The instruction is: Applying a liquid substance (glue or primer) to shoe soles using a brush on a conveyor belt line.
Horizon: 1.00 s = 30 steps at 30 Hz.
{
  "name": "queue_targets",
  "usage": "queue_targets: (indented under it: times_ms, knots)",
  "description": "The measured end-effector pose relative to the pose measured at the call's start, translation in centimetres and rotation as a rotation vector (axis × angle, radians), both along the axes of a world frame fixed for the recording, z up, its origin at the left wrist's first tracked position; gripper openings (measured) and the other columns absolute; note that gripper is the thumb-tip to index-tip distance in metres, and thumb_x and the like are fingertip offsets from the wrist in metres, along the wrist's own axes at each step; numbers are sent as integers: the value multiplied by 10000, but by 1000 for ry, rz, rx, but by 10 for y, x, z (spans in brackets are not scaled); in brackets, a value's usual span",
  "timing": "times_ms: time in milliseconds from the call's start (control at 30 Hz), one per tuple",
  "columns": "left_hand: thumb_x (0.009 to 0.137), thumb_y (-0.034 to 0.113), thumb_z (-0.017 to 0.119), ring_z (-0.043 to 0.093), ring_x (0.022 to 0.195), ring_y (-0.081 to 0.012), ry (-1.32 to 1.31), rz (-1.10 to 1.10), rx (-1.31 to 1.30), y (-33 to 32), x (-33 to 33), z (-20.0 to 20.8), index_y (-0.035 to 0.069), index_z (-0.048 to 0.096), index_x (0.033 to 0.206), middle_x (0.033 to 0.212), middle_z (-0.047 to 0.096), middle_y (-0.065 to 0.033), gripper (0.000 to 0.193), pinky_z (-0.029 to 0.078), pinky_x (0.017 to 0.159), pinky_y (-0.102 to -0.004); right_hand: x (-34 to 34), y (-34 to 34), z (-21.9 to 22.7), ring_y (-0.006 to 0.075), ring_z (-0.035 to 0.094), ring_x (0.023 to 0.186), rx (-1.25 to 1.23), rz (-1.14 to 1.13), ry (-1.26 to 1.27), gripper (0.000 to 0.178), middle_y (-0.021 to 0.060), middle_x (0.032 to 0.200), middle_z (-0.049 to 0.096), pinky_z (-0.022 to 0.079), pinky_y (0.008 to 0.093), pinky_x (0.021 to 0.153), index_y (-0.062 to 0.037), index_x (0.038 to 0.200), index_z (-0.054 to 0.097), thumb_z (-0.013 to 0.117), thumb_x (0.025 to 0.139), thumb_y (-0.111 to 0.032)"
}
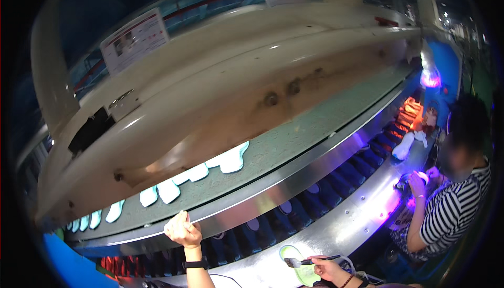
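Note:
My left hand (182, 230) is curled closed at the edge of the long metal rail (247, 206); whether its fingers hold anything is hidden. A dark band circles that wrist. Lower right, my right hand (328, 270) grips a brush (320, 259) by its black handle. The bristles point left, over an oval, shallow green-rimmed piece (286, 251) on the silver ledge; I cannot tell if it is a dish or a sole. Beyond the rail, several pale sole-shaped pieces (168, 191) lie on the green belt (294, 141).
A large beige hood (210, 78) arches over the belt. Dark shoes (294, 220) stand in a row along a lower track beside the ledge (346, 225). At the right, a person in a striped top (451, 209) works under purple light, near a glowing orange area (410, 112).

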State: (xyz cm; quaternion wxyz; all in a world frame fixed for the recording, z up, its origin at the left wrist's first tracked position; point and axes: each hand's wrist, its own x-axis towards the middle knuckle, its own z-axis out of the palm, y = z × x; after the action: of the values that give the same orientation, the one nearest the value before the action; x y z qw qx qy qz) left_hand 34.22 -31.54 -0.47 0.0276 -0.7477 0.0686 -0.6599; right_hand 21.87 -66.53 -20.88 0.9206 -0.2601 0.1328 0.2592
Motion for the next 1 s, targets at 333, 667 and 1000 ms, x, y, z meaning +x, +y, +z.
queue_targets:
  times_ms: [333,667,1000]
  knots:
    - [755,119,495,556,764,-234,123,24,-11,-5,-19,10,61,618,756,769,617,-69,136,377,733,-351,3,3,-5,73,459,478,5,-48,-74,198,8,679,554,347,177,435,11,975,596,592,803,-86]
    - [766,165,564,549,965,-248,861,-240,-30,-124,30,146,26,607,935,970,593,-136,223,406,854,-331,8,4,-19,81,481,467,75,-78,-81,198,33,743,594,372,181,423,23,982,584,577,814,-80]
    - [752,174,566,546,973,-260,920,-214,94,-127,130,204,37,553,1069,962,592,-158,345,411,842,-327,13,5,-53,97,412,463,-25,-135,11,160,44,721,560,320,214,424,-19,951,587,567,810,-91]
